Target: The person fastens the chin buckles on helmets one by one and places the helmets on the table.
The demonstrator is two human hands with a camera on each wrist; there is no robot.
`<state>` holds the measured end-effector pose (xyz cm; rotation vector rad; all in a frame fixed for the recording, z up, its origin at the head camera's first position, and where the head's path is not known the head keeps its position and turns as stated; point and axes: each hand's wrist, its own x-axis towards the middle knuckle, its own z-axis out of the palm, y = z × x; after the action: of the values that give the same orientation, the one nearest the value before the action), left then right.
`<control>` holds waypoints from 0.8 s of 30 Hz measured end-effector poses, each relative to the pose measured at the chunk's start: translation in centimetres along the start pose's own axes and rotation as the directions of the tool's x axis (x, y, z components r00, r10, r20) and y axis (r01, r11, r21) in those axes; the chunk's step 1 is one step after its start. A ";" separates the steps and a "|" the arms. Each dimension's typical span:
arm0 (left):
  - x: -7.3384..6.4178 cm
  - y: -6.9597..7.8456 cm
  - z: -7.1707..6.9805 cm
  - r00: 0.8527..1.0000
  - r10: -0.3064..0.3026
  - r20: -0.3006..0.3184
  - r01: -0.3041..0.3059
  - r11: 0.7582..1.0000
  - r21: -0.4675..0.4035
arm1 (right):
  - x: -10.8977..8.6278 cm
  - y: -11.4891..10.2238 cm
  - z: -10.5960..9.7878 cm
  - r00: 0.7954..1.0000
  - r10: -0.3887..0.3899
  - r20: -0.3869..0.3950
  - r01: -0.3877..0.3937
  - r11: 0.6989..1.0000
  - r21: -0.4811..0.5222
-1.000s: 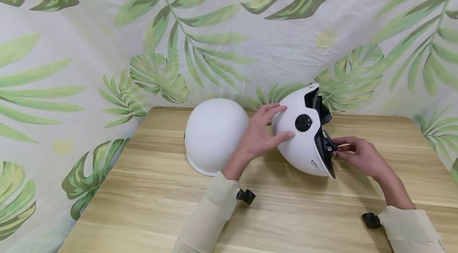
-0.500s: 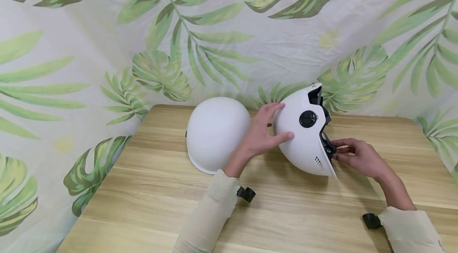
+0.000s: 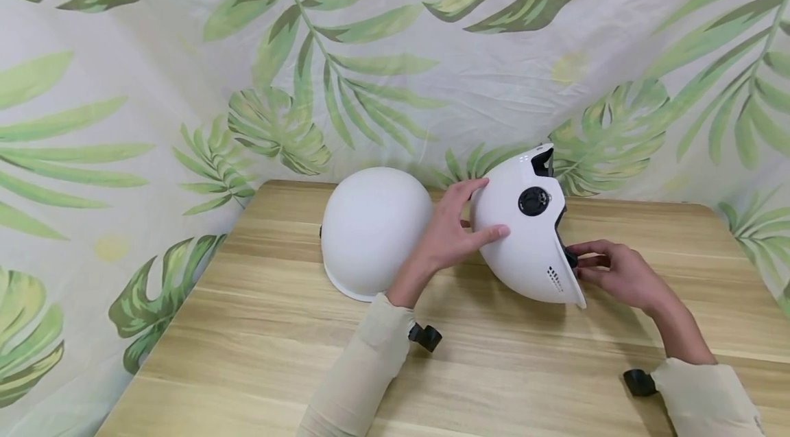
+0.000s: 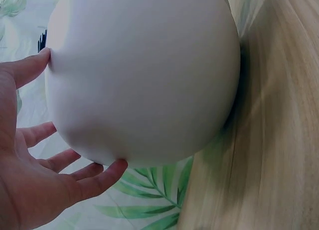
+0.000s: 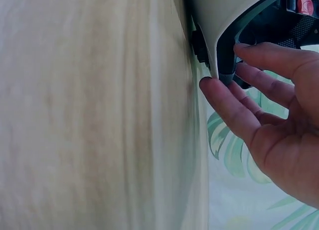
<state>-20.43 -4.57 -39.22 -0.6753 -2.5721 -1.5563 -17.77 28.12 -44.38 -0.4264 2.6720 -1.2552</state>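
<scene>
A white helmet (image 3: 515, 238) is tipped on its side at the right of the table, its black-lined opening facing right. A round black disc (image 3: 533, 202) sits on its shell. My left hand (image 3: 453, 231) holds the crown, thumb and fingers spread around the dome; the left wrist view shows the fingertips touching the smooth shell (image 4: 144, 80). At the opening's lower edge, my right hand (image 3: 623, 272) pinches the rim with its black inner part. In the right wrist view, a red buckle piece (image 5: 304, 5) and dark straps show inside the helmet.
A second white helmet (image 3: 373, 234) stands dome-up to the left, close to my left wrist and partly behind it. The wooden table (image 3: 247, 355) ends at the back against a leaf-printed cloth (image 3: 370, 80).
The held helmet has turned slightly, so less of its black inside shows and the disc sits higher and further right. Both hands stay on it; the second helmet has not moved.
</scene>
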 end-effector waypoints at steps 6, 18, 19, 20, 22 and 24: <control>0.0 -0.1 -0.1 1.000 0.001 0.010 -0.001 1.000 -0.030 | -0.3 -0.8 -0.8 1.000 -0.020 -0.006 0.020 0.997 -0.077; 0.0 0.1 -0.3 1.000 0.019 0.024 -0.018 0.999 -0.026 | -1.7 -8.4 -2.2 0.928 -0.212 -0.306 0.217 0.976 -0.018; 0.0 0.1 -0.4 1.000 0.020 0.024 -0.019 0.999 -0.026 | -1.8 -9.2 -2.1 0.922 -0.216 -0.321 0.228 0.974 0.000; 0.0 0.1 -0.4 1.000 0.020 0.024 -0.019 0.999 -0.027 | -1.8 -9.9 -2.0 0.917 -0.221 -0.332 0.241 0.970 0.019; 0.0 0.1 -0.4 1.000 0.020 0.023 -0.019 1.000 -0.025 | -1.8 -11.1 -1.8 0.908 -0.240 -0.343 0.273 0.961 0.051; -0.1 0.1 -0.4 1.000 0.019 0.022 -0.019 0.999 -0.026 | -1.8 -12.1 -1.6 0.901 -0.267 -0.343 0.310 0.948 0.077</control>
<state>-20.37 -4.90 -38.91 -0.7214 -2.5578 -1.5879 -14.21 22.54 -33.95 -0.6694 2.8481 -1.7147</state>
